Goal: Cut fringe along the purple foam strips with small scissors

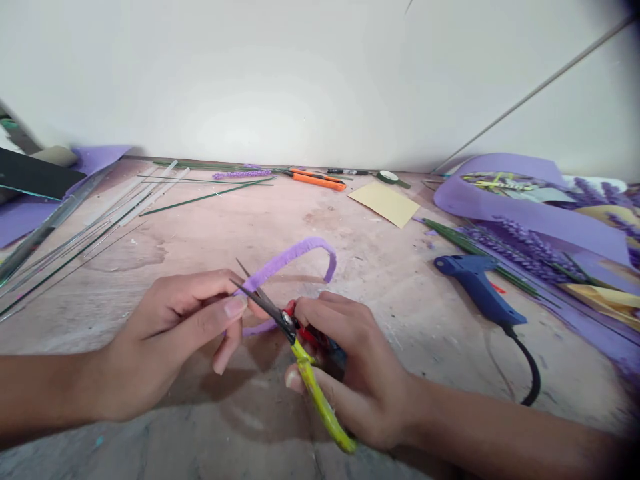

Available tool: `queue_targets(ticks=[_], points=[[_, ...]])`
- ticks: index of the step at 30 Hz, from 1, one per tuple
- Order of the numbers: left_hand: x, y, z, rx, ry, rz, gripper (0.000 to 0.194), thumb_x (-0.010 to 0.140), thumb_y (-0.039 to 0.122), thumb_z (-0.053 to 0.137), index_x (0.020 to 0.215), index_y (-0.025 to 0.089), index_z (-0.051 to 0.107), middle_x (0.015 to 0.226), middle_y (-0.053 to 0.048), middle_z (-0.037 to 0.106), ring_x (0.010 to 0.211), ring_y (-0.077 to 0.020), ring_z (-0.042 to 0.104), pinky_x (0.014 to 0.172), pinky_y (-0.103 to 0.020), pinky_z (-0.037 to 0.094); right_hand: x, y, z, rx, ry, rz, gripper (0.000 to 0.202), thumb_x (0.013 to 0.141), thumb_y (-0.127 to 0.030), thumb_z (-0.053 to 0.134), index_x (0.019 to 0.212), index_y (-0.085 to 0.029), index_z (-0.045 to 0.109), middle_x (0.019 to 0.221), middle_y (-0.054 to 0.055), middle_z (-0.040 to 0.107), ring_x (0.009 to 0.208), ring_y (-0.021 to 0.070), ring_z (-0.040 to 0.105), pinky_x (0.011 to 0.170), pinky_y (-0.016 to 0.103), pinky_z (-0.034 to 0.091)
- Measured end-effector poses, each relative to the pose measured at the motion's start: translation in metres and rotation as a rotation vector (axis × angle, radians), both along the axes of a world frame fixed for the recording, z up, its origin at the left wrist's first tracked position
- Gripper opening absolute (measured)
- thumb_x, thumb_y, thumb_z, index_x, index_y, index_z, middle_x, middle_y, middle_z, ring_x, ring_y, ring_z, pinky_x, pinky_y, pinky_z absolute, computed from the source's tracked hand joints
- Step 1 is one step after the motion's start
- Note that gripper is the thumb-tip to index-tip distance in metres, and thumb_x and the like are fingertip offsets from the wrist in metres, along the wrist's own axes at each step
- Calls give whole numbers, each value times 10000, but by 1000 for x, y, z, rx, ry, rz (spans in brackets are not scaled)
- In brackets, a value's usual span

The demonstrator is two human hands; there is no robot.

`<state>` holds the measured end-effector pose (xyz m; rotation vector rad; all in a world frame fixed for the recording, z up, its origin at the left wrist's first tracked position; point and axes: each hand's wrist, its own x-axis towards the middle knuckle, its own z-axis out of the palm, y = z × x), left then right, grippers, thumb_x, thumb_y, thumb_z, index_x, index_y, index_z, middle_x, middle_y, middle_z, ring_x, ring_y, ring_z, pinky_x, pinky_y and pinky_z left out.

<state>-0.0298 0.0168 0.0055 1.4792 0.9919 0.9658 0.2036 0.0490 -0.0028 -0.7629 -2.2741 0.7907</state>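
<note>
My left hand (pixel 185 320) pinches a fuzzy purple pipe cleaner (pixel 290 257) between thumb and fingers. Its free length arcs up and over to the right, ending in a downward curl, and another stretch shows below the fingers. In my right hand (pixel 355 360) is a pair of scissors (pixel 320 397) with a yellow-green handle and some red near the pivot. Their dark blades are spread and point up and left, with the pipe cleaner lying between them close to my left fingertips. Part of the scissors is hidden behind my right fingers.
A blue glue gun (pixel 483 287) with a black cord lies on the right, beside purple flower stems (pixel 525 250) and purple sheets (pixel 500 167). Toward the wall are an orange cutter (pixel 318 180), a yellow paper square (pixel 384 203) and green tape (pixel 388 177). Glue sticks and wires (pixel 135 200) spread at left.
</note>
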Motion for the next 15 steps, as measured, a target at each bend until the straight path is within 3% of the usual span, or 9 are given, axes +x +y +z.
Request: queue_targets(ticks=[5,9,12,15], points=[[-1,0,1,-54,-59,-49,387,1048,341,547,709,191,661,600,33,617,632,-136,547,668,-240,442,-1,0,1,-8,10,28,473,977,-581,579,724,-222,404,604,-63,441,547,120,377,583,279,272],[-2,-3,-2,-86,-65,-64,336,1047,367,550,810,187,704,606,27,634,621,-143,560,666,-259,457,-1,0,0,-3,10,35,494,1001,-604,537,724,-221,397,619,-58,458,559,123,388,605,285,276],[-2,-3,-3,-102,-62,-60,305,1045,383,550,938,177,748,611,20,651,580,-139,555,616,-259,448,0,0,0,13,-7,39,476,1012,-580,531,729,-223,393,618,-59,454,554,124,384,607,288,278],[-1,-1,-3,-114,-53,-43,315,1036,386,564,871,181,737,606,13,659,592,-148,568,624,-265,458,2,1,-2,59,-16,52,421,1011,-507,548,737,-227,393,615,-60,455,546,125,375,598,289,277]])
